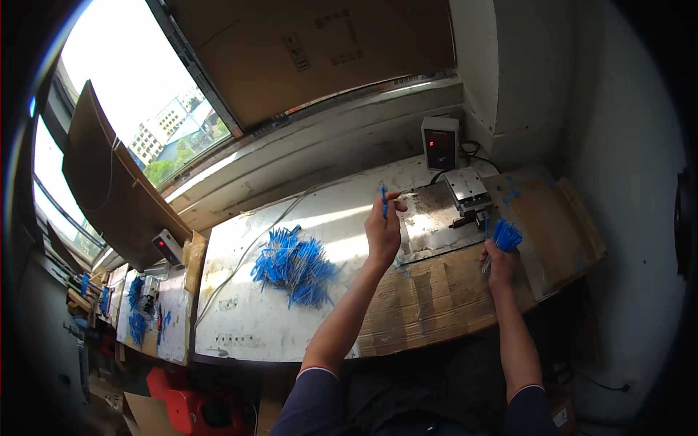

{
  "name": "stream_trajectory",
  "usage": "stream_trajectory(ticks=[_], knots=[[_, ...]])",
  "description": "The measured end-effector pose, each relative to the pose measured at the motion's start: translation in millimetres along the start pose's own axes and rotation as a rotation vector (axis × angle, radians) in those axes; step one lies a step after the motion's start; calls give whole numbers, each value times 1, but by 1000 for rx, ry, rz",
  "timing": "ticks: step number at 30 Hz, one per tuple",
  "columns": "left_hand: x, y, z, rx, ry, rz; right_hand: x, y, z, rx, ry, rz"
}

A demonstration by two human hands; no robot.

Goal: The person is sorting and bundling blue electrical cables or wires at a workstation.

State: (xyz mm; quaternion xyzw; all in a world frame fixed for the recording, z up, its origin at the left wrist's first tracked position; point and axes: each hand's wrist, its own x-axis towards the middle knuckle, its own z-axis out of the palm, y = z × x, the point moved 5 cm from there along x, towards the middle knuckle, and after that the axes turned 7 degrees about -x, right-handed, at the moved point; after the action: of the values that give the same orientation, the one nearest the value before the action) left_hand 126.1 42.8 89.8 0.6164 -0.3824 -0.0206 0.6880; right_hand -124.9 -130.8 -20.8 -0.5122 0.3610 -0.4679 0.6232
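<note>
My left hand (383,236) is raised over the table, its fingers closed on a short blue wire piece (384,195) that stands up between them. Lower right of the metal bench machine (467,190), my right hand (502,266) grips a bundle of blue wires (507,235), their blue ends fanned out at the top and thin pale ends showing below. A single blue strand stands beside the bundle, close to the machine's front. To the left of my left arm lies a loose heap of blue wires (294,265) with pale, thin ends.
Behind the machine stands a white control box (440,143) with a red display and dark cables. Cardboard (429,298) covers the table's front edge. At left is another bench (174,320) with a similar box and blue wires, near a red stool (185,407). A grey cable crosses the table.
</note>
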Motion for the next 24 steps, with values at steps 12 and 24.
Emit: stream_trajectory(ticks=[12, 24], knots=[[-88, -9, 5, -103, -8, -304, 2, 26, -10, -17, 52, -9], [-91, 6, 1, 38, -34, -296, 24, 55, -16, -106, -12, -44]])
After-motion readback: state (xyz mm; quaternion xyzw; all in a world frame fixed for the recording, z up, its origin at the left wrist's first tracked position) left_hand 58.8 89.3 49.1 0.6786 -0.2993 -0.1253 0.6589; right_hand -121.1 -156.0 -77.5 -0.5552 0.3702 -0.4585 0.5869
